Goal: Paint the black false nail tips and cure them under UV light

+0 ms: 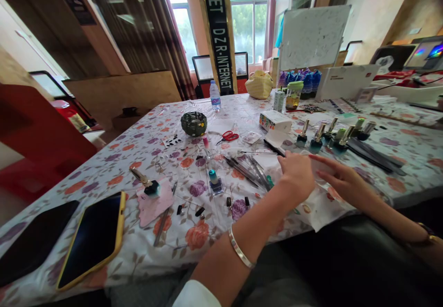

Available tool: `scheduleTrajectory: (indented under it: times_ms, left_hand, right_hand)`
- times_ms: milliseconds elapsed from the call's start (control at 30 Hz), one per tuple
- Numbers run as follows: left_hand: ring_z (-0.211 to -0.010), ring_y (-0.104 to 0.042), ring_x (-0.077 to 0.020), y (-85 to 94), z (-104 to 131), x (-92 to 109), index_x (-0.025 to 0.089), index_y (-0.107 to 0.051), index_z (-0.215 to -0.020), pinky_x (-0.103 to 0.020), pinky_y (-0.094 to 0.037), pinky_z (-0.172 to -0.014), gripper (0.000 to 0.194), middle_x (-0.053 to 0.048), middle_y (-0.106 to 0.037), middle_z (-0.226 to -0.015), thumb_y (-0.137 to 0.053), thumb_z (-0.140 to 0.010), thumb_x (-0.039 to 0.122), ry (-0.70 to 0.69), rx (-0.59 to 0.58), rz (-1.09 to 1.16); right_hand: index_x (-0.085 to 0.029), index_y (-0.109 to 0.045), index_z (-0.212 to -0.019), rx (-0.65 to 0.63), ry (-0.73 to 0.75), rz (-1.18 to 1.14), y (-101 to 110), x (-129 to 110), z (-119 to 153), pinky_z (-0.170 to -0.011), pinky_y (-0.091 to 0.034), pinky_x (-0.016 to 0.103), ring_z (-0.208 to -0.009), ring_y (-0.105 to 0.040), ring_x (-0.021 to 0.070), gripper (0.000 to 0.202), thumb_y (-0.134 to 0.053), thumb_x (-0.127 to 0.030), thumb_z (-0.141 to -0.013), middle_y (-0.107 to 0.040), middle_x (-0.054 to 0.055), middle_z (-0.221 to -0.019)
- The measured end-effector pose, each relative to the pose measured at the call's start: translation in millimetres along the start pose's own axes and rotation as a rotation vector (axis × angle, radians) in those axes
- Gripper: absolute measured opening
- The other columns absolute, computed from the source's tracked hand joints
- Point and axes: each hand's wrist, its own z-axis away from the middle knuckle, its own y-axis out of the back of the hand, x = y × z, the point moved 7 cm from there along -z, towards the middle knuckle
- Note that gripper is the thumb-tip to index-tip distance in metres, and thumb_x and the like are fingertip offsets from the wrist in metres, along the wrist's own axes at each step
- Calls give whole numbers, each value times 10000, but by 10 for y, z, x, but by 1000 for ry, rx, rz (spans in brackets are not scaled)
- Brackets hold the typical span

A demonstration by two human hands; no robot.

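Note:
My left hand [296, 173], with a silver bangle on the wrist, reaches across the table with its fingers curled. Its fingertips are at the near end of a thin black stick [272, 145]; whether they grip it is hard to see. Beside it, my right hand [341, 178] has its fingers stretched out over a whitish, see-through thing [316, 166] between the hands, too blurred to name. A white printed plastic sheet [320, 212] lies beneath both hands. Left of them lie several slim metal tools [242, 171] and a nail polish bottle [216, 183] with a teal cap.
Several dark polish bottles [316, 141] stand beyond my right hand, near black strips [375, 155]. Red-handled scissors [230, 135], a woven basket [194, 124], a tissue box [275, 121] and a water bottle [215, 97] stand farther back. A yellow-cased phone [92, 240] lies front left.

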Motion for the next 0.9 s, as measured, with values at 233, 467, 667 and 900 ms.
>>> scheduleTrajectory:
  times_ms: [233, 467, 667, 900]
  left_hand:
    - [-1085, -424, -265, -29, 96, 37, 119, -621, -957, -395, -369, -864, 230, -123, -569, -1098, -491, -802, 227, 93, 88, -18]
    - [-1078, -396, -253, -47, 109, 59, 127, -639, -957, -404, -365, -878, 237, -115, -570, -1097, -458, -831, 215, 170, 133, -3]
    - [-1078, -378, -236, -113, 86, -16, 181, -643, -932, -370, -378, -872, 230, -69, -563, -1096, -471, -827, 291, 209, 141, 34]
    - [-1086, -348, -246, -214, 162, 7, 182, -625, -969, -387, -355, -887, 290, -75, -519, -1139, -566, -730, 336, 166, 111, 46]
  right_hand:
    - [-179, -406, -1300, -18, -128, -121, -80, -51, 115, -358, -366, 226, -328, -459, 120, 515, -467, -270, -796, -462, -66, -420]
    - [-216, -407, -1298, 4, -186, -113, -105, -67, 175, -398, -325, 235, -376, -413, 126, 551, -514, -340, -771, -445, -67, -418]
    - [-263, -402, -1302, -10, -207, -75, -122, -11, 183, -375, -262, 226, -353, -355, 125, 585, -527, -391, -745, -372, -78, -367]
    - [-272, -419, -1293, 13, -145, 46, -96, 47, 173, -380, -309, 254, -348, -392, 145, 631, -523, -465, -702, -434, -54, -403]
